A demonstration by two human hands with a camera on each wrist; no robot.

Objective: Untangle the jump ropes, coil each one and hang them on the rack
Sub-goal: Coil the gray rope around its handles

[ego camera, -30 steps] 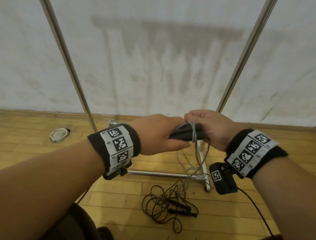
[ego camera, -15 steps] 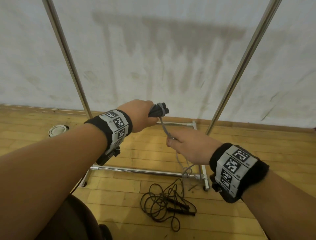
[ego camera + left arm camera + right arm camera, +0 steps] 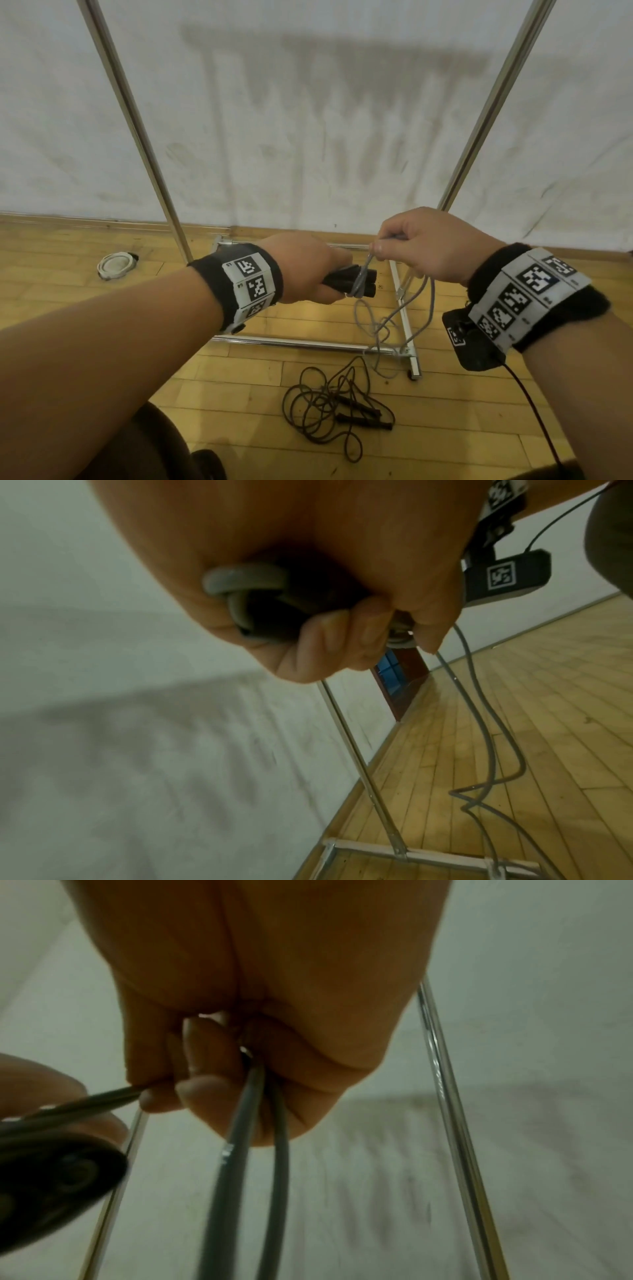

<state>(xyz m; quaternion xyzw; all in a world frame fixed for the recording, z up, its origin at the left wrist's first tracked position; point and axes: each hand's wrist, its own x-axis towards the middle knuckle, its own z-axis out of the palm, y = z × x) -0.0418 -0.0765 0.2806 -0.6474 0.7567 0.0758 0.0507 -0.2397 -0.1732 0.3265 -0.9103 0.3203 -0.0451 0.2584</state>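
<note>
our left grip [image 3: 308, 267] is wrapped tight around the two black handles [image 3: 352, 284] of the grey rope [image 3: 397, 318], holding them side by side, level and pointing right. our right grip [image 3: 421, 246] pinches the grey cord between thumb and fingers just above the handles' free ends, with two more strands running down out of the fist, as the right wrist view shows.

half a second ago our right grip was lower and nearer us, drawing cord down from the handles; now it has come back up over the handle ends, and the left grip has dropped to about the height it had a second ago. one band of cord [image 3: 359, 284] crosses the handles near their tips, and the left wrist view shows grey turns snug around the dark bundle. we judge that another turn is being laid on, so this rope is being coiled around its own handles.

the rest of the grey cord hangs in loose loops down to the foot of the rack [image 3: 308, 344], so there is plenty left to wind. the black rope [image 3: 329, 404] lies in a heap on the wooden floor [image 3: 239, 428] in front of the rack, untouched. nothing hangs on the rack that we can see. a white round object [image 3: 114, 266] sits by the wall at left.
</note>
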